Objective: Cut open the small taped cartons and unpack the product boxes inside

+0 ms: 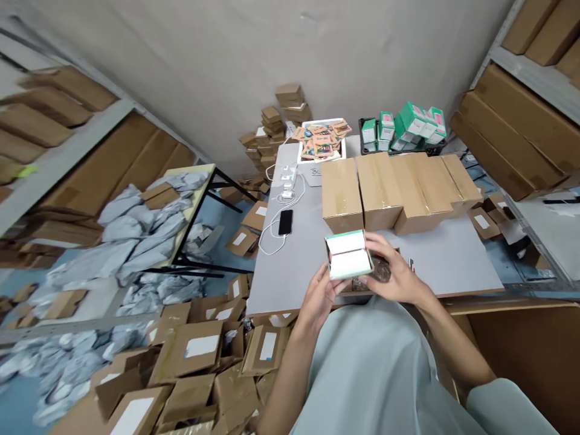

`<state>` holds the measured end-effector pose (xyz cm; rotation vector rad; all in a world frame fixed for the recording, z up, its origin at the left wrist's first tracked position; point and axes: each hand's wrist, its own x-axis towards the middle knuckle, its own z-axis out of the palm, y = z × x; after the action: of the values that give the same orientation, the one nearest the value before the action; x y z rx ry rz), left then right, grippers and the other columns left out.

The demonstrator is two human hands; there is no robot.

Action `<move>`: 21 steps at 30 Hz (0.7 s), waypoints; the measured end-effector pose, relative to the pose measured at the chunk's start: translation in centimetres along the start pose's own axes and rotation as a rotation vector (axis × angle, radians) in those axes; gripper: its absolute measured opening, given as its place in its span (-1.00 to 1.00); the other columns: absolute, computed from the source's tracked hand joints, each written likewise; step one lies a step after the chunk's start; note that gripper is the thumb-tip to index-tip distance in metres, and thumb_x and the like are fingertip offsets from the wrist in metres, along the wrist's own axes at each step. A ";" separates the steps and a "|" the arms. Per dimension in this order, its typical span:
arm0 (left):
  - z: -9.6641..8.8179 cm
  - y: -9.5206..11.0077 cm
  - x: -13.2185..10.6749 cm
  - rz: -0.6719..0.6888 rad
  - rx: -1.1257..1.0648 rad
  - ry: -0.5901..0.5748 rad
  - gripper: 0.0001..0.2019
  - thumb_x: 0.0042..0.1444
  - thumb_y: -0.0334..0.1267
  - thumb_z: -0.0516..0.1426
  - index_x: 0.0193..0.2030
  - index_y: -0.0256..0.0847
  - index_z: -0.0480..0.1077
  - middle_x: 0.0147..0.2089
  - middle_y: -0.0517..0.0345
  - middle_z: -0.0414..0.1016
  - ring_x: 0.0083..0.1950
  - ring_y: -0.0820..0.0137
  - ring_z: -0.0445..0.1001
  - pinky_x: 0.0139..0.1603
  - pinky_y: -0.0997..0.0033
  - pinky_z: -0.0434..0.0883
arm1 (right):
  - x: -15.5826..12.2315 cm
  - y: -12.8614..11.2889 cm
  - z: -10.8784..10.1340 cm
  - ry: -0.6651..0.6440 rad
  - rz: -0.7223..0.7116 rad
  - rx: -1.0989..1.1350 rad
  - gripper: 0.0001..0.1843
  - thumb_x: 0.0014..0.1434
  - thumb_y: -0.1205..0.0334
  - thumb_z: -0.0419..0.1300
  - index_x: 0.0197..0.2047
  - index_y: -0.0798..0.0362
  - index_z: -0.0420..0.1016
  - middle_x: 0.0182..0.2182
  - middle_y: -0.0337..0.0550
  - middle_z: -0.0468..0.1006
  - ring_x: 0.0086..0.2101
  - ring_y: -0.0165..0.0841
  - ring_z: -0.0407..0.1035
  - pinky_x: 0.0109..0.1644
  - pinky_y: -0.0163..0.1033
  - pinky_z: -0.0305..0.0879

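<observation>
I hold a small green-edged box (348,255) above the table's front edge, its white inner panels facing up at me. My left hand (319,295) is closed on its lower left corner, thumb and fingers at the near edge. My right hand (393,270) grips the same box from the right, fingers along the far side and thumb at the near corner. Beneath the right hand lies a glossy dark brown thing (382,270), partly covered, whose kind I cannot make out.
Closed cartons (342,187) stand in a row on the grey table (299,272). Behind are a white bin (310,175) of printed packets and a black crate (361,130) of green boxes. A phone (286,223) lies left. Cartons (199,344) crowd the floor; an open carton (521,344) stands right.
</observation>
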<state>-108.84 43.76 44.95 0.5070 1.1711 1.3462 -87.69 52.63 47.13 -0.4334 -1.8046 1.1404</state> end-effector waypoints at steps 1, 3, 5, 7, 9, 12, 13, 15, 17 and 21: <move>-0.1 0.1 0.3 0.008 -0.010 0.019 -0.47 0.14 0.13 0.48 0.12 -0.16 0.65 0.14 -0.12 0.78 0.15 0.01 0.76 0.20 0.00 0.69 | -0.2 -0.2 0.4 -0.032 -0.070 -0.084 -0.09 0.27 0.30 0.50 0.54 -0.48 0.30 0.55 -0.02 0.35 0.43 0.03 0.42 0.43 0.28 0.51; -0.2 0.5 0.9 -0.012 -0.048 0.068 -0.54 0.13 0.13 0.46 -0.04 -0.22 0.69 0.00 -0.09 0.80 0.03 0.01 0.77 0.06 0.09 0.69 | -0.7 -0.5 1.1 -0.071 -0.200 -0.249 -0.05 0.30 0.39 0.45 0.56 -0.53 0.25 0.62 -0.04 0.24 0.48 0.04 0.37 0.40 0.32 0.55; -0.4 1.1 1.4 -0.060 -0.118 0.122 -0.59 0.14 0.11 0.45 -0.16 -0.23 0.67 -0.16 -0.02 0.79 -0.11 0.07 0.76 -0.02 0.15 0.67 | -1.1 -0.6 2.0 -0.074 -0.318 -0.413 -0.07 0.31 0.47 0.42 0.54 -0.50 0.27 0.67 -0.08 0.14 0.53 0.04 0.28 0.44 0.36 0.52; -0.7 1.9 2.0 -0.071 -0.186 0.143 -0.61 0.16 0.10 0.44 -0.18 -0.23 0.66 -0.21 0.03 0.77 -0.13 0.11 0.75 0.01 0.18 0.65 | -1.6 -0.3 2.9 -0.026 -0.410 -0.549 -0.08 0.31 0.53 0.40 0.53 -0.43 0.30 0.67 -0.09 0.16 0.54 0.01 0.27 0.49 0.36 0.48; -1.2 2.8 2.4 0.010 -0.213 0.153 -0.60 0.19 0.11 0.43 -0.12 -0.22 0.66 -0.14 0.03 0.77 -0.05 0.12 0.75 0.10 0.20 0.61 | -2.2 0.4 3.6 0.055 -0.458 -0.613 -0.11 0.33 0.52 0.39 0.56 -0.36 0.31 0.60 -0.04 0.33 0.47 -0.05 0.40 0.48 0.25 0.52; -1.9 4.2 2.4 0.254 -0.182 0.225 -0.59 0.20 0.09 0.43 0.00 -0.17 0.65 0.04 0.02 0.75 0.11 0.18 0.71 0.15 0.30 0.56 | -3.0 2.0 3.9 0.156 -0.511 -0.586 -0.14 0.35 0.48 0.40 0.58 -0.30 0.32 0.46 -0.04 0.54 0.32 -0.10 0.59 0.38 0.11 0.66; -2.0 4.6 2.1 0.329 -0.157 0.259 -0.58 0.21 0.10 0.43 0.02 -0.15 0.65 0.08 0.03 0.74 0.14 0.20 0.69 0.14 0.34 0.55 | -3.3 2.7 3.8 0.182 -0.538 -0.575 -0.13 0.35 0.50 0.40 0.57 -0.30 0.33 0.47 -0.05 0.53 0.30 -0.10 0.60 0.33 0.08 0.69; -2.0 5.5 1.0 0.441 -0.083 0.311 -0.55 0.24 0.15 0.42 0.10 -0.10 0.65 0.16 0.03 0.71 0.21 0.23 0.66 0.15 0.38 0.54 | -3.7 4.0 3.4 0.254 -0.557 -0.574 -0.11 0.33 0.55 0.38 0.56 -0.32 0.34 0.54 -0.06 0.44 0.31 -0.10 0.60 0.24 0.00 0.73; -1.6 5.9 -0.5 0.537 0.026 0.338 -0.54 0.34 0.18 0.35 0.18 -0.08 0.64 0.24 0.01 0.68 0.29 0.20 0.62 0.25 0.33 0.53 | -4.0 5.1 3.0 0.358 -0.484 -0.568 -0.17 0.33 0.50 0.39 0.53 -0.27 0.37 0.57 0.03 0.38 0.34 -0.08 0.57 0.20 -0.02 0.73; -0.3 5.5 -3.1 0.811 0.304 0.335 -0.55 0.52 0.12 0.18 0.33 -0.08 0.59 0.35 -0.08 0.59 0.42 0.10 0.54 0.44 0.14 0.48 | -3.4 6.2 2.7 0.580 -0.159 -0.336 -0.33 0.28 -0.02 0.52 0.37 -0.07 0.48 0.37 0.25 0.59 0.35 0.12 0.53 0.31 0.22 0.60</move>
<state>-111.16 42.08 50.64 1.0856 1.5360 2.0035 -89.30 52.01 39.74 -0.7193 -1.4752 0.5207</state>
